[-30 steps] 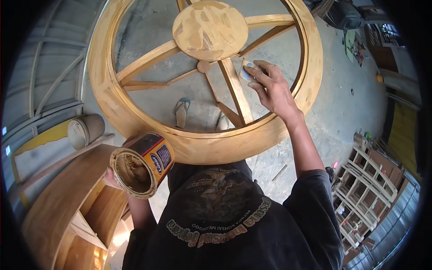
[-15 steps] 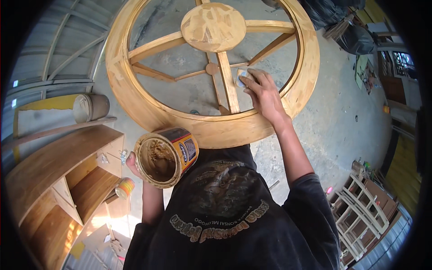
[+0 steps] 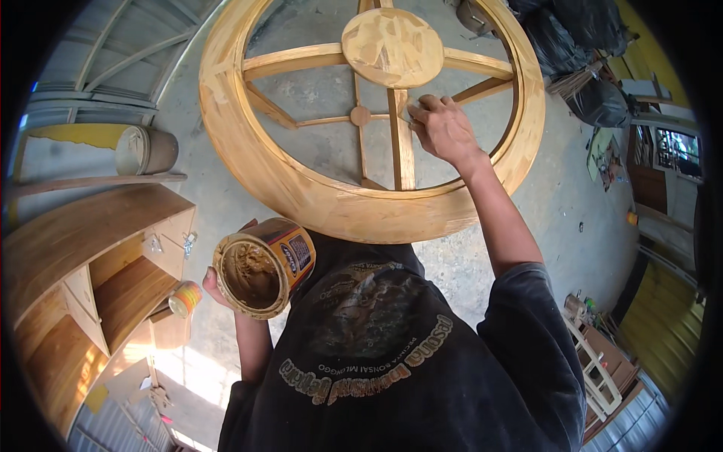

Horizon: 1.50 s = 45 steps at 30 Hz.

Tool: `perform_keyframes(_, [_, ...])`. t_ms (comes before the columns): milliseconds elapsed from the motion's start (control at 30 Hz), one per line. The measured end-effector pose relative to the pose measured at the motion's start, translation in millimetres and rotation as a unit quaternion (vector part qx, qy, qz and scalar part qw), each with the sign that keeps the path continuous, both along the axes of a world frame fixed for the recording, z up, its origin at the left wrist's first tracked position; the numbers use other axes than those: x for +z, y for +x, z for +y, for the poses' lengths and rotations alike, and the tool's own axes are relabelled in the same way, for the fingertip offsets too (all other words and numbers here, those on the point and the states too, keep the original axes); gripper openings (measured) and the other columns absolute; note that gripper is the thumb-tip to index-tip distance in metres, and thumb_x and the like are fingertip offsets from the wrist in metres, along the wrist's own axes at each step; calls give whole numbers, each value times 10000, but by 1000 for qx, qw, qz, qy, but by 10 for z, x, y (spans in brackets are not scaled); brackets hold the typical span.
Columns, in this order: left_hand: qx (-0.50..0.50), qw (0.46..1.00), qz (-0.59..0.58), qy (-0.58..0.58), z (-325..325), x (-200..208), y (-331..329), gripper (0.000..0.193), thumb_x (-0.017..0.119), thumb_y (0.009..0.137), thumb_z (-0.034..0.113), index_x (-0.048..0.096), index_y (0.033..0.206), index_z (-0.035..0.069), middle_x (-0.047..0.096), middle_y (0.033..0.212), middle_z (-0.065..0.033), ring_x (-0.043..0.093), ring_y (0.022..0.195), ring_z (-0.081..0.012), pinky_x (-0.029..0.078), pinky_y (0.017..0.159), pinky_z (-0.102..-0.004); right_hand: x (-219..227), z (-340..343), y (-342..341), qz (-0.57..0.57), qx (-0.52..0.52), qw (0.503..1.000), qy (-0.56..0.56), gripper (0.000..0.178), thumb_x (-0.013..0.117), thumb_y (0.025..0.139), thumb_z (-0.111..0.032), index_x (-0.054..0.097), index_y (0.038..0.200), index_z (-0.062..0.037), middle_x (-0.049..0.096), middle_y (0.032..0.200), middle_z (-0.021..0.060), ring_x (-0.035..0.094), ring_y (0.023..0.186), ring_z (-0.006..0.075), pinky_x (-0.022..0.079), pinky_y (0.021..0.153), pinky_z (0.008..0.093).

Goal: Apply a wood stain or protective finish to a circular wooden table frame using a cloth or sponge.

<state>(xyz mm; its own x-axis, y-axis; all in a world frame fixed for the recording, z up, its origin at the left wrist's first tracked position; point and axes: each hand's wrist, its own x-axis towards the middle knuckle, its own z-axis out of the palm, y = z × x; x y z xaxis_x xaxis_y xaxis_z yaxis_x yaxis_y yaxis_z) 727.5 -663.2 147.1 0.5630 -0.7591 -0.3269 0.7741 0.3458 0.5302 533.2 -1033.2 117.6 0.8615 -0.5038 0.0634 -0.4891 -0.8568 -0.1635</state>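
Observation:
My left hand (image 3: 215,288) grips a tin of brown paste (image 3: 283,255), tilted so that its smeared mouth faces me. In front of me stands a round wooden tabletop frame (image 3: 331,205), a broad ring with spokes that meet at a central disc (image 3: 393,47). Pale filler patches mark the disc and the ring. My right hand (image 3: 446,134) reaches over the ring, its fingers bent and closed against the right side of the near spoke (image 3: 402,143). The small flat scraper seen in it half a second ago is now hidden by the fingers.
At left stands a wooden cabinet (image 3: 98,218) with open compartments, a small tin (image 3: 184,298) beside it. A bucket (image 3: 147,150) rests on a plank behind. Black bags (image 3: 595,102) lie at far right; pale wooden frames (image 3: 599,377) stand at near right. Thinner struts cross below the ring.
My right hand has moved up along the near spoke toward the disc, and the scraper has gone out of sight behind the fingers. The view has shifted slightly; my left hand still holds the tin.

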Motion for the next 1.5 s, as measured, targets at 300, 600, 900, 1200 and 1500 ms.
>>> perform_keyframes(300, [-8, 1000, 10, -25, -45, -38, 454, 1040, 502, 775, 605, 234, 1384, -195, 440, 1308, -374, 496, 1208, -431, 435, 1006, -507, -154, 60, 385, -92, -72, 993, -36, 226, 632, 778, -88, 708, 991, -87, 685, 919, 106, 616, 778, 326, 510, 729, 374])
perform_keyframes(600, [-35, 999, 7, 12, -423, 34, 583, 1048, 518, 759, 623, 248, 1397, -163, 449, 1325, -338, 492, 1213, -425, 432, 1006, -496, -202, 129, 576, -489, -480, 427, 590, 169, 576, 916, -103, 597, 1000, 42, 660, 862, 138, 634, 647, 180, 535, 527, 271])
perform_keyframes(900, [-137, 990, 34, 16, -986, -92, 1532, 1044, 558, 727, 622, 296, 1383, -147, 492, 1306, -295, 531, 1175, -375, 446, 989, -457, -580, -55, 1079, -471, -580, 628, 219, 175, 640, 827, -100, 679, 942, 25, 700, 799, 147, 656, 692, 211, 509, 652, 351])
perform_keyframes(1200, [-281, 960, -4, -19, -1477, -100, 3533, 1027, 533, 778, 616, 260, 1414, -143, 354, 1423, -325, 421, 1285, -448, 366, 1063, -534, -533, -236, 2316, -453, -673, 570, 133, 193, 667, 808, -98, 693, 936, 44, 661, 703, 89, 547, 617, 117, 472, 620, 311])
perform_keyframes(1500, [-333, 940, 22, -75, -1735, -132, 4271, 896, 512, 809, 603, 367, 1418, -39, 296, 1468, -326, 360, 1318, -494, 320, 1066, -609, -527, -46, 3184, -442, -701, 549, 110, 183, 639, 807, -91, 680, 928, 40, 672, 769, 209, 663, 707, 286, 494, 700, 379])
